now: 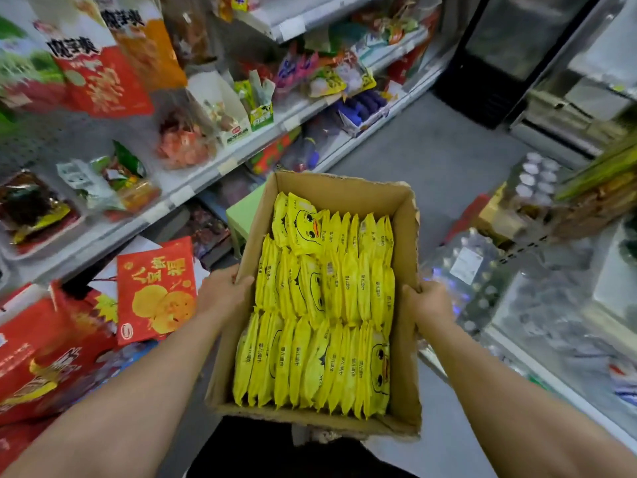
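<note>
Left hand [225, 288] and right hand [429, 301] grip cardboard box [406, 357] — shelves [193, 188] beside.

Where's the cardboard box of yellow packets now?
Head view, centre: the open brown cardboard box is gripped at its sides by the left hand and right hand, a pale green stool by its far-left corner.

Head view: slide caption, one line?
Left hand and right hand hold an open cardboard box of yellow packets beside stocked shelves.
</note>
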{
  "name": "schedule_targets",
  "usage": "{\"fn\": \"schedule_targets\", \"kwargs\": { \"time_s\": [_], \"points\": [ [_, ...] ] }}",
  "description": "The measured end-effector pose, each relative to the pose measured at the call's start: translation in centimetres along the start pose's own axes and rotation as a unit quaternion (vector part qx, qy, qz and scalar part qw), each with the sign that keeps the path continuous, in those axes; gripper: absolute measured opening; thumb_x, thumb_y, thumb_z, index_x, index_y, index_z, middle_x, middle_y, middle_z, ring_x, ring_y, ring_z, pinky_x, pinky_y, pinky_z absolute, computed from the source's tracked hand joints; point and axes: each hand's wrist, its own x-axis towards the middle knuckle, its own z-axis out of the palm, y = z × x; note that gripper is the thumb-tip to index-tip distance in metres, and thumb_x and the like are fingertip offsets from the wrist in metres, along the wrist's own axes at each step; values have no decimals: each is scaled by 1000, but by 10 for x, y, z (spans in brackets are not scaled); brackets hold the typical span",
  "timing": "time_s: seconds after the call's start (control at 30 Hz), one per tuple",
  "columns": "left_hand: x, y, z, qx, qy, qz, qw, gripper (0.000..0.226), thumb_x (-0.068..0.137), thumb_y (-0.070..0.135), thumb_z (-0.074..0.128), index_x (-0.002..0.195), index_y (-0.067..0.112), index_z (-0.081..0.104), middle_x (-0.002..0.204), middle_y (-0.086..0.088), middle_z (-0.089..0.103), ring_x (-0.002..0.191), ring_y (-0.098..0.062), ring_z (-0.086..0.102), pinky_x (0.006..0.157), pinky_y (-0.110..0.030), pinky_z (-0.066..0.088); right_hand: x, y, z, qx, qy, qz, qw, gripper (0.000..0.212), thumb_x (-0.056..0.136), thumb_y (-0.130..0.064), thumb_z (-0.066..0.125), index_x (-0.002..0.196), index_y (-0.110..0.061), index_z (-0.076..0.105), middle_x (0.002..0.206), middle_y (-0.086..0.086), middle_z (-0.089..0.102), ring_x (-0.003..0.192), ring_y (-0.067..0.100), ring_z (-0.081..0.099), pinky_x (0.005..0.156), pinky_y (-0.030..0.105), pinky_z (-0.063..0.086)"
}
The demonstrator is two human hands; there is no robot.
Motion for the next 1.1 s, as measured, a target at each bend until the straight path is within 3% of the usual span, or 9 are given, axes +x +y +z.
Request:
{"fn": "schedule_targets", "kwargs": {
  "time_s": [0.1, 0.17, 0.27, 0.4, 0.5, 0.6, 0.73, 0.87, 1.1],
  "points": [
    [69, 11, 1, 5, -13, 1, 1000, 26, 88, 34, 62, 110, 25, 72, 100, -10, 72, 93, -30, 65, 72, -31, 43, -3, -81, -16, 33, -20, -6, 999, 23, 83, -31, 57, 69, -14, 63, 58, 5, 61, 58, 25, 60, 60, 32, 49],
    [120, 16, 4, 7, -22, -2, 1000, 22, 88, 32, 64, 107, 26, 73, 98, -10, 73, 91, -30, 66, 70, -30, 42, 20, -112, -8, 52, -9, 14, 999, 28, 85, -22, 60, 61, -9, 57, 55, 7, 56, 54, 24, 54, 53, 30, 41],
    [196, 22, 3, 13, -40, -9, 999, 24, 87, 34, 65, 109, 28, 72, 98, -9, 73, 92, -29, 67, 74, -33, 47, 58, -151, 15, 47, 9, 46, 998, 35, 87, -25, 61, 58, -9, 52, 55, 8, 55, 60, 27, 55, 54, 31, 40],
    [279, 40, 0, 32, -57, 4, 998, 33, 88, 30, 65, 120, 32, 68, 106, -12, 72, 98, -30, 67, 75, -33, 46, 102, -200, 42, 50, 2, 84, 995, 27, 90, -29, 60, 77, -5, 63, 69, 13, 64, 72, 30, 62, 63, 32, 44],
    [336, 52, 0, 65, -63, -8, 996, 33, 88, 31, 65, 121, 27, 68, 108, -17, 70, 102, -34, 65, 79, -34, 47, 135, -229, 62, 63, -7, 109, 992, 26, 90, -30, 61, 78, -7, 63, 76, 15, 67, 77, 32, 64, 66, 32, 44],
    [386, 54, 7, 91, -71, -4, 993, 28, 88, 35, 64, 113, 23, 72, 102, -16, 72, 97, -34, 66, 79, -36, 48, 165, -250, 85, 79, -11, 135, 988, 27, 92, -29, 61, 74, -9, 58, 74, 14, 62, 76, 30, 61, 65, 31, 41],
    [432, 50, 11, 72, -80, -9, 994, 35, 80, 46, 57, 112, 36, 67, 91, 1, 74, 89, -25, 68, 78, -36, 53, 191, -272, 114, 81, -12, 155, 985, 34, 94, -27, 58, 65, -10, 51, 61, 9, 56, 68, 31, 60, 60, 32, 43],
    [467, 53, 13, 61, -83, -5, 995, 36, 87, 34, 62, 123, 37, 64, 101, 3, 74, 92, -20, 66, 80, -29, 49, 207, -289, 137, 84, -9, 166, 982, 39, 96, -25, 56, 59, -15, 44, 56, 2, 49, 64, 27, 53, 59, 29, 35],
    [514, 38, 18, 84, -84, 10, 993, 34, 90, 30, 64, 123, 28, 66, 111, -7, 71, 99, -27, 65, 84, -31, 48, 225, -306, 172, 86, -10, 159, 983, 17, 96, -26, 57, 85, -16, 65, 70, 8, 61, 70, 28, 56, 64, 32, 45]
  ]
}}
